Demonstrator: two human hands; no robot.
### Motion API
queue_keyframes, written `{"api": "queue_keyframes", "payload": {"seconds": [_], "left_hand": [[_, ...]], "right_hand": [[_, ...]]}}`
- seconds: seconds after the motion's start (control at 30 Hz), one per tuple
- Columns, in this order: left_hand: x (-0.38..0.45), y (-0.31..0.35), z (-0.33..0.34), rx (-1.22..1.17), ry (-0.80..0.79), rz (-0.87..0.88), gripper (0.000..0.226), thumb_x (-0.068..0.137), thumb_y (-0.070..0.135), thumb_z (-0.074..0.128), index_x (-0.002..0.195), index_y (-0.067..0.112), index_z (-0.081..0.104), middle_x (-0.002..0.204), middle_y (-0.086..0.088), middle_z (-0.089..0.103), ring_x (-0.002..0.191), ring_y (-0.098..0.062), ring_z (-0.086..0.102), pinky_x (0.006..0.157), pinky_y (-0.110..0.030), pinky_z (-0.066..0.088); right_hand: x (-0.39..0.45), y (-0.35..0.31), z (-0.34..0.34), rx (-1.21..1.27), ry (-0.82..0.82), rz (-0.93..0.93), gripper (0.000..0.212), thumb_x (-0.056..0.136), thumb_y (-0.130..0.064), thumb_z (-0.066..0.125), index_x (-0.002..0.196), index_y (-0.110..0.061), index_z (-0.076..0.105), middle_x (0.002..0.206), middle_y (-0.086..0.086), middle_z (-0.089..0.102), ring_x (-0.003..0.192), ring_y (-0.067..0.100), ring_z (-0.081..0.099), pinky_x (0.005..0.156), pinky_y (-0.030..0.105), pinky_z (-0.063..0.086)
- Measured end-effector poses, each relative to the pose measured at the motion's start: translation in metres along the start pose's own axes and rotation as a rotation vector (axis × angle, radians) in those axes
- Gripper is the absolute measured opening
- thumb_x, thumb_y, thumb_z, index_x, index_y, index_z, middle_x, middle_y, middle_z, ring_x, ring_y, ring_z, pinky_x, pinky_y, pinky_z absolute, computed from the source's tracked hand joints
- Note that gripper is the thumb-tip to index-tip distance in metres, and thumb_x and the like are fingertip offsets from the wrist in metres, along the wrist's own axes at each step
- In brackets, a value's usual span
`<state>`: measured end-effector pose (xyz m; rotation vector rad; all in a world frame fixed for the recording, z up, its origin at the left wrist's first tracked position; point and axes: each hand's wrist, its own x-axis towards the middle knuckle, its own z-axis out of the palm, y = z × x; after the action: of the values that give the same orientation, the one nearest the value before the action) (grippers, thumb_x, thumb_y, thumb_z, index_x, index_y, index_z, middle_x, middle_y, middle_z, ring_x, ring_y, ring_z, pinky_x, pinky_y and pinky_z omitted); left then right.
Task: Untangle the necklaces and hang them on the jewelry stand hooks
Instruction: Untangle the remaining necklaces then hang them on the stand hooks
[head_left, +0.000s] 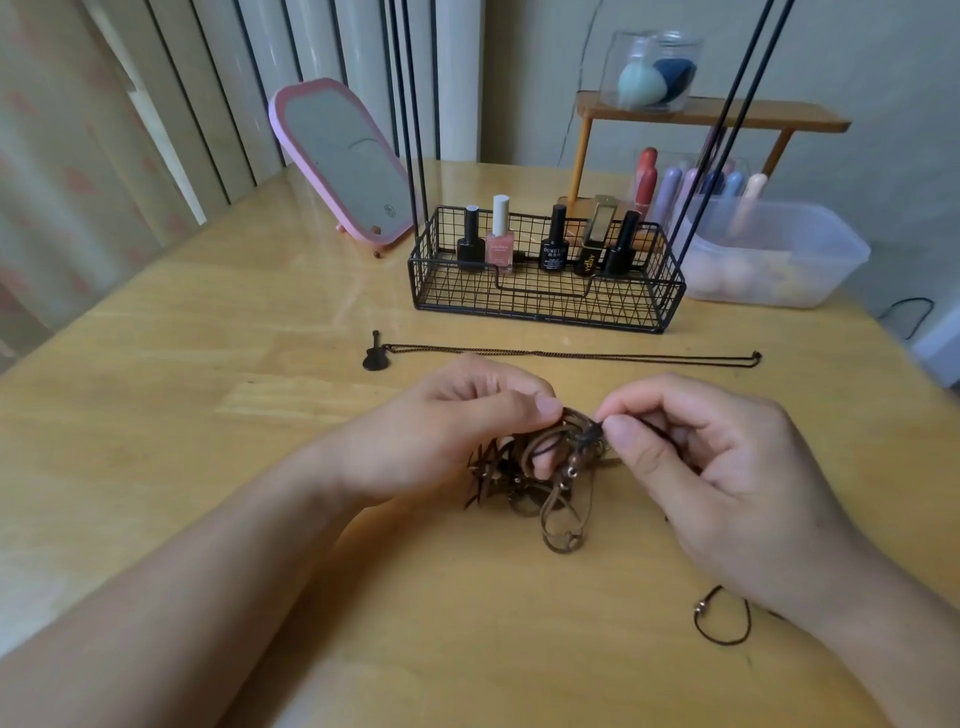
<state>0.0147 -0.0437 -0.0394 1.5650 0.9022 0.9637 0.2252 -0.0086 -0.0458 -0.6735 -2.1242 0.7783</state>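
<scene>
Right hand (711, 467): grip closed, thumb and forefinger pinching dark cord end at tangle top. Left hand (457, 421): fingers curled, grip holding brown straps of tangled necklaces (540, 478). Tangle lies on table (208, 364) between hands, loop trailing toward 6 o'clock. Loose cord loop (722, 618) at 4 o'clock, near right wrist. Guitar-pendant chain necklace (571, 354) stretched flat at 12 o'clock, apart from tangle. Wire basket (545, 301) with polish bottles beyond it. Pink mirror (343, 161) at 11 o'clock.
</scene>
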Motion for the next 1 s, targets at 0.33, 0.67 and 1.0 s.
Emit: {"api": "queue_keyframes", "payload": {"seconds": [0.33, 0.67, 1.0], "left_hand": [[0.004, -0.012, 0.004, 0.317, 0.210, 0.067, 0.011, 0.093, 0.025, 0.062, 0.095, 0.015, 0.064, 0.084, 0.001, 0.063, 0.072, -0.020, 0.058, 0.068, -0.031, 0.049], [-0.006, 0.004, 0.008, 0.845, 0.377, 0.370, 0.012, 0.069, 0.022, 0.053, 0.072, 0.022, 0.065, 0.080, 0.011, 0.059, 0.087, -0.025, 0.048, 0.084, -0.049, 0.034], [0.000, -0.001, 0.015, 0.708, 0.306, 0.302, 0.008, 0.082, 0.042, 0.070, 0.076, 0.038, 0.066, 0.071, 0.012, 0.063, 0.080, -0.016, 0.056, 0.080, -0.043, 0.043]], "right_hand": [[0.000, -0.003, 0.001, 0.105, -0.057, 0.132, 0.017, 0.087, -0.045, 0.054, 0.088, -0.035, 0.066, 0.059, -0.013, 0.055, 0.051, 0.010, 0.046, 0.049, 0.031, 0.041], [0.005, -0.006, -0.002, 0.384, 0.000, 0.298, 0.017, 0.087, -0.032, 0.057, 0.079, -0.023, 0.069, 0.051, 0.000, 0.041, 0.050, 0.024, 0.037, 0.047, 0.045, 0.030], [0.006, -0.009, -0.001, 0.540, -0.064, 0.369, 0.018, 0.083, -0.025, 0.059, 0.081, -0.015, 0.074, 0.054, 0.003, 0.042, 0.049, 0.021, 0.041, 0.050, 0.024, 0.039]]}}
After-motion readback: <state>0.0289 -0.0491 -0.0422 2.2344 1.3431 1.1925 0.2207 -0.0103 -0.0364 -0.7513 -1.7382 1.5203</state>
